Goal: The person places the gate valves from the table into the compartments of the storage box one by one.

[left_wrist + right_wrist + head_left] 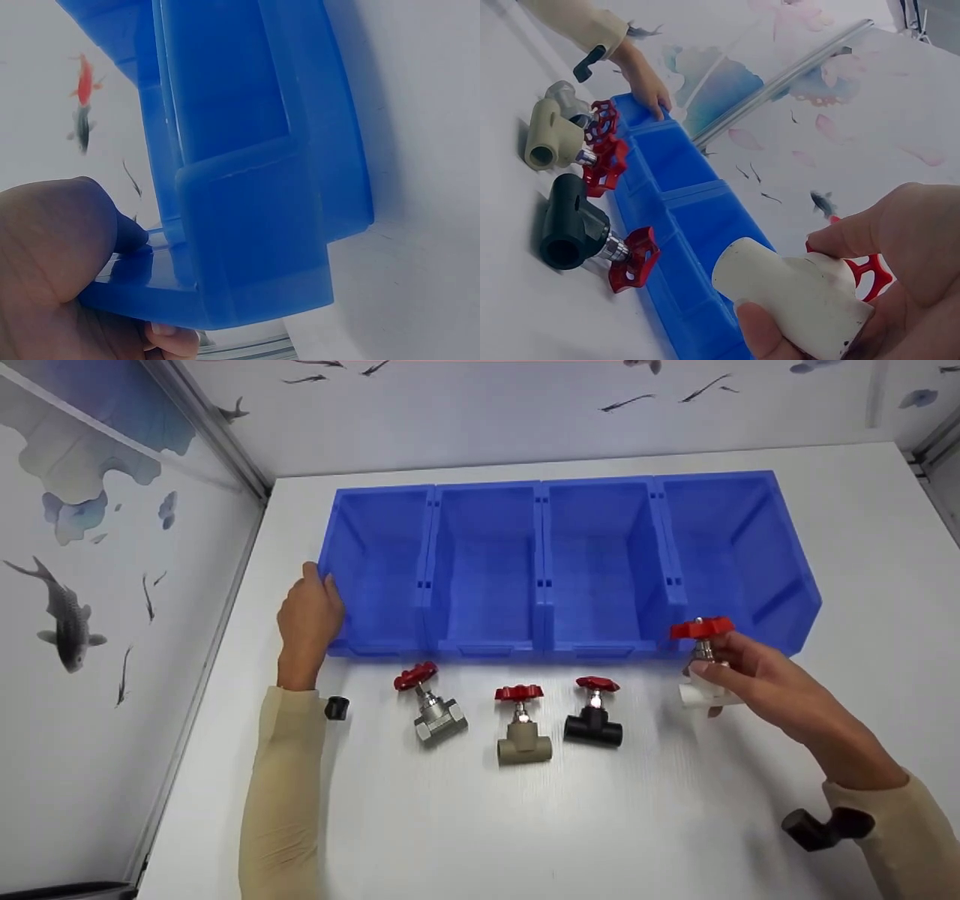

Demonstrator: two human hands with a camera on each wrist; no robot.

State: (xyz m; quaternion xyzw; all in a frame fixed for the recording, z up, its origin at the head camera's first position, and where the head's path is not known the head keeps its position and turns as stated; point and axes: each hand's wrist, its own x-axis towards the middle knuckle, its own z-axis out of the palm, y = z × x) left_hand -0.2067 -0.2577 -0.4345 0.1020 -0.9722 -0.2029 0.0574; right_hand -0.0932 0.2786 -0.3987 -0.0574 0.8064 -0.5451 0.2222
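My left hand (307, 611) grips the left side wall of the leftmost blue storage bin (255, 247), thumb inside and fingers outside in the left wrist view. With thumb and fingers, my right hand (795, 697) holds a white valve (787, 292) with a red handwheel (701, 628), at the front edge of the rightmost bin (806, 585). On the table in front of the bins lie a silver metal valve (441, 720), a tan valve (524, 744) and a black valve (593, 726), each with a red handwheel.
Several blue bins stand side by side in a joined row (487, 650) on the white table (555, 832). Panels with painted fish (67, 615) rise at the left and back. A small black camera mount (817, 829) sits on the right sleeve.
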